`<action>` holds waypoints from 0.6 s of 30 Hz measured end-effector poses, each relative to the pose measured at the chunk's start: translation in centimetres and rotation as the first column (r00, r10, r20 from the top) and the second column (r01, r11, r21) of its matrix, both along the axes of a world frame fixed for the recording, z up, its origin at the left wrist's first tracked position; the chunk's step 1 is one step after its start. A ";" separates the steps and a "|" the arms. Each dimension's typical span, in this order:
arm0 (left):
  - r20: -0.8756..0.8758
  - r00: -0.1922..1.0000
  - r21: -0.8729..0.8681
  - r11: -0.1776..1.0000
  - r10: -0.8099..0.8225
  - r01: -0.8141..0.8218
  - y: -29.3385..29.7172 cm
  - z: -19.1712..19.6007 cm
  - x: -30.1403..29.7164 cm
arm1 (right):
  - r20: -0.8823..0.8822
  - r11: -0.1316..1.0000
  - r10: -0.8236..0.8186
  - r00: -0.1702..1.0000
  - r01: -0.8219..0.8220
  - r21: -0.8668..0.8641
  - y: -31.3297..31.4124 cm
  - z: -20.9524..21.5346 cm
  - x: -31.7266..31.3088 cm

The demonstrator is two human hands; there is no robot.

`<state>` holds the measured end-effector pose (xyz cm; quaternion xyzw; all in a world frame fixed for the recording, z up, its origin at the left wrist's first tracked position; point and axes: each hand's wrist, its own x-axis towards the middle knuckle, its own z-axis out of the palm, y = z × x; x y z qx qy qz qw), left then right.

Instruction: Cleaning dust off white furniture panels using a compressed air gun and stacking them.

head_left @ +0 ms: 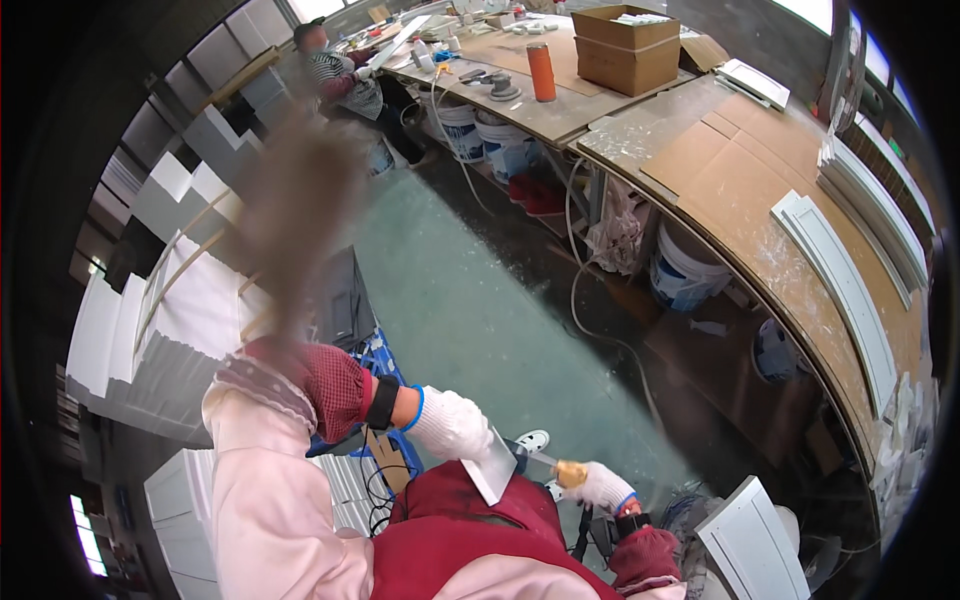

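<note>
My left hand [450, 425], in a white knit glove, is closed on the edge of a white panel [491, 470], which stands tilted over my lap and dark red apron [470, 545]. My right hand [606, 488], also gloved, is closed just right of the panel. From it a thin, greyish scraper-like tool [541, 458] points toward the panel; its exact kind is hard to make out. Yellowish material shows at the right fingertips. A white shoe [533, 440] shows beyond the panel.
White framed panels [755, 540] lean at lower right. Stacked grey-white boards [170, 370] stand left. A long workbench [690, 150] carries a cardboard box [625, 50], an orange cylinder [541, 72] and curved white mouldings [845, 300]. Buckets and a hose lie beneath. Another person [340, 75] works far left.
</note>
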<state>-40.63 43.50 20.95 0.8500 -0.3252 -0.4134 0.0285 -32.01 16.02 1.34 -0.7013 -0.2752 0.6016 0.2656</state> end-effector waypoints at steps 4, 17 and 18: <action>0.014 0.999 -0.003 0.999 0.036 -0.036 -0.2 -0.3 0.7 | 0.404 0.974 0.134 0.905 -0.047 -0.220 -2.4 -4.5 0.8; 0.024 0.934 -0.046 0.933 0.357 -0.356 0.0 0.5 1.8 | 0.526 0.950 0.087 0.846 0.089 -0.301 -13.3 -11.3 -8.9; 0.069 0.897 -0.108 0.897 0.436 -0.428 0.3 0.8 2.0 | 0.521 0.941 0.069 0.851 0.118 -0.317 -14.1 -12.1 -9.9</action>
